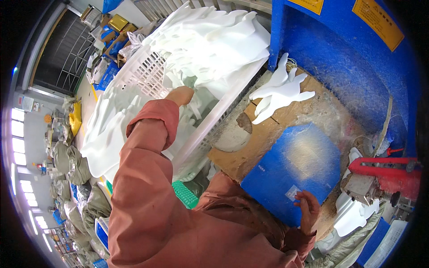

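Note:
My left hand [181, 95] reaches down into a white slatted plastic crate [203, 140]. Its fingers are partly hidden and look closed on a narrow white piece [195, 110] that passes beneath them. Piles of thin white wavy-edged pieces [223, 38] fill the crate's far end, and more [114, 129] stand stacked at its near left. My right hand [308, 210] hovers at the near edge of a blue board [286, 165], fingers loosely curled and apart, with nothing in them. A pale dusty patch marks the board's surface.
The blue board lies on a dusty wooden tabletop [228, 157], with several white pieces [283, 91] beyond it. A blue machine housing [339, 67] rises behind. At the right a red machine arm [380, 167] juts in above other white pieces [353, 214]. Sacks [67, 163] line the left.

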The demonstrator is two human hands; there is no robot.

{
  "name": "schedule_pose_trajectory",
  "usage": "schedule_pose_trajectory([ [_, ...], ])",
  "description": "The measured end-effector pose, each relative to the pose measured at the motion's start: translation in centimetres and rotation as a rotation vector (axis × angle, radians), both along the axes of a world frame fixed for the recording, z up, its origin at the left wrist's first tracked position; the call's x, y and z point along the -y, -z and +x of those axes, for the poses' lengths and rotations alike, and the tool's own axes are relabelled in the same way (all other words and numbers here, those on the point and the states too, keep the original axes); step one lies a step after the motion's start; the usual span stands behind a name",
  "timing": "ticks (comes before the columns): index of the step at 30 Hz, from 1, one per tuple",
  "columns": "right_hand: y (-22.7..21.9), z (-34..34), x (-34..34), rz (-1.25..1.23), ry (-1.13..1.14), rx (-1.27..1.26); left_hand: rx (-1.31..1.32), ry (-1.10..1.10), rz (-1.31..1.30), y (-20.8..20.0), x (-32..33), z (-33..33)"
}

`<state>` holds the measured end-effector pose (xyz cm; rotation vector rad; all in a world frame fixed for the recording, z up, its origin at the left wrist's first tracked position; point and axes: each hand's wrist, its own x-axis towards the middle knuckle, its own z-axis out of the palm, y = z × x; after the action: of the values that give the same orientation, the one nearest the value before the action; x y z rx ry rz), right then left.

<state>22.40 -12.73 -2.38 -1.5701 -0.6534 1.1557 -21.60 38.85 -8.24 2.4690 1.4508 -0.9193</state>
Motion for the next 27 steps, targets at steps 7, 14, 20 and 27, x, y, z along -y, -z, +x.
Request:
schedule_pose_trajectory([
  [7, -0.4, -0.2, 0.2, 0.032, -0.027, 0.018, 0.055, 0.034, 0.070, -3.5, -2.0, -2.2],
  [14, -0.3, -0.4, 1.1, 0.063, -0.032, 0.051, 0.133, -0.091, 0.062, -7.1, 0.5, -1.2],
  [20, 0.1, -0.4, 1.4, 0.039, -0.004, 0.022, 0.121, 0.052, 0.174, -4.2, -2.3, -3.9],
  [27, 0.5, -0.6, 0.9, 0.017, -0.014, 0.024, 0.235, -0.050, 0.385, -2.6, -2.2, -4.6],
])
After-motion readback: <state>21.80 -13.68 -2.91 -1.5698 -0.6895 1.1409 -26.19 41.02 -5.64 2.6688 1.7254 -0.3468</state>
